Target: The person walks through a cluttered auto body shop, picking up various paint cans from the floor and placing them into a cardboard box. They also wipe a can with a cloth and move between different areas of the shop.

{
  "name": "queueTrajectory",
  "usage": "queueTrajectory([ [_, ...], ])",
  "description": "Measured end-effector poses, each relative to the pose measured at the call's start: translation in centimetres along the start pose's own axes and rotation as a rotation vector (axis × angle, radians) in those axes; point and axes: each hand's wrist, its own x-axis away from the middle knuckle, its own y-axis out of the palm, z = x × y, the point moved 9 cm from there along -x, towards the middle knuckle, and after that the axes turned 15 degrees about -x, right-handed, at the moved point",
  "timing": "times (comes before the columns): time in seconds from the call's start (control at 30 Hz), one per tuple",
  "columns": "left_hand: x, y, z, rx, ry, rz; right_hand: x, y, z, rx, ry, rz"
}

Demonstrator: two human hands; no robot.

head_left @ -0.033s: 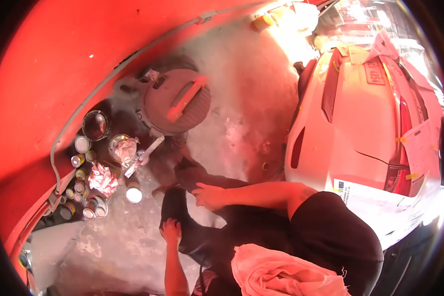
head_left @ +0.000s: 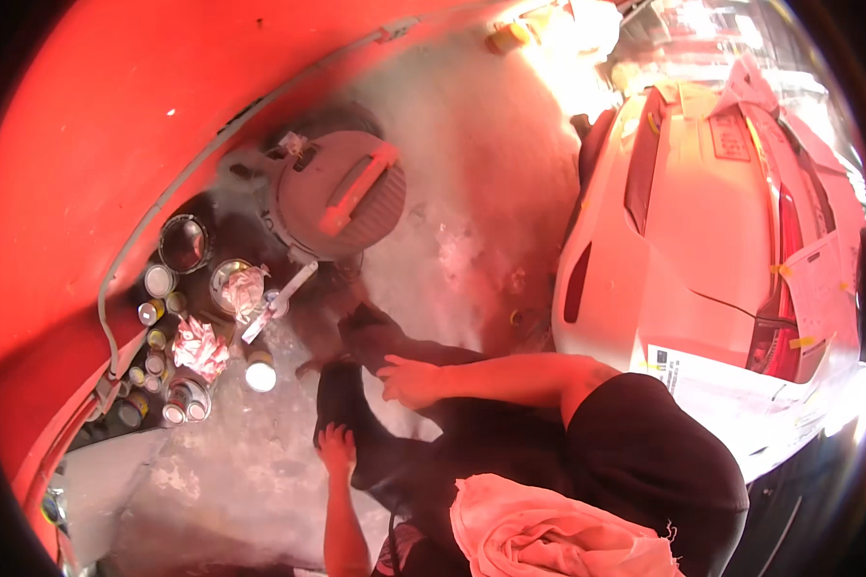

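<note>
- Resting, fingers loosely spread: left hand (head_left: pixel 336 449) on a dark trouser leg (head_left: pixel 385 464); right hand (head_left: pixel 410 383) at its one o'clock, over the other leg.
- Ten o'clock from both: clustered cans (head_left: pixel 160 281), crumpled wads (head_left: pixel 200 348).
- Toward twelve: lidded drum (head_left: pixel 380 216).
- Two o'clock: masked car (head_left: pixel 702 231), blocking that side.
- Four o'clock: bundled cloth (head_left: pixel 558 529).

At seven o'clock, the left hand's (head_left: pixel 337 450) palm is hidden against the dark-clothed leg (head_left: pixel 343 399). The lower edge crops the pale cloth (head_left: pixel 558 534) at five. Glare blots out shapes at one; a white sheet (head_left: pixel 707 409) at four covers part of the car (head_left: pixel 688 250). Nine o'clock's cans (head_left: pixel 160 281): labels too small.
</note>
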Motion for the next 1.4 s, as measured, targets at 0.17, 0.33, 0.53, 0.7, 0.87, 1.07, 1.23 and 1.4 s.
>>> queueTrajectory([
  [0.17, 3.2, -6.3, 8.2, -0.044, 0.166, 0.064, 5.5, -2.4, -1.1, -0.288, 0.224, 0.075],
  [0.33, 3.0, -10.8, 15.5, 0.299, 0.2, -0.353, 15.5, -4.7, 0.9, -0.58, 0.275, 0.446],
  [0.53, -0.3, -9.4, 12.5, 0.128, 0.317, -0.385, 26.0, -3.1, 7.6, -0.519, 0.428, 0.755],
  [0.7, -6.5, -12.3, 9.3, -0.129, 0.369, -0.361, 28.7, -6.4, 13.6, -0.506, 0.553, 0.499],
  [0.87, -12.8, -16.3, 17.0, -0.07, 0.146, -0.272, 31.0, -14.4, 24.6, -0.438, 0.474, 0.918],
  [1.07, -24.7, -22.8, 29.5, -0.262, 0.274, -0.09, 35.8, -34.1, 24.3, -0.395, 0.419, 1.133],
  [1.23, -33.9, -29.6, 41.5, -0.023, 0.115, -0.22, 38.4, -38.6, 30.7, -0.562, 0.396, 1.166],
  [1.4, -46.6, -33.8, 48.6, -0.054, 0.162, -0.22, 39.6, -40.8, 39.9, -0.708, 0.35, 1.185],
])
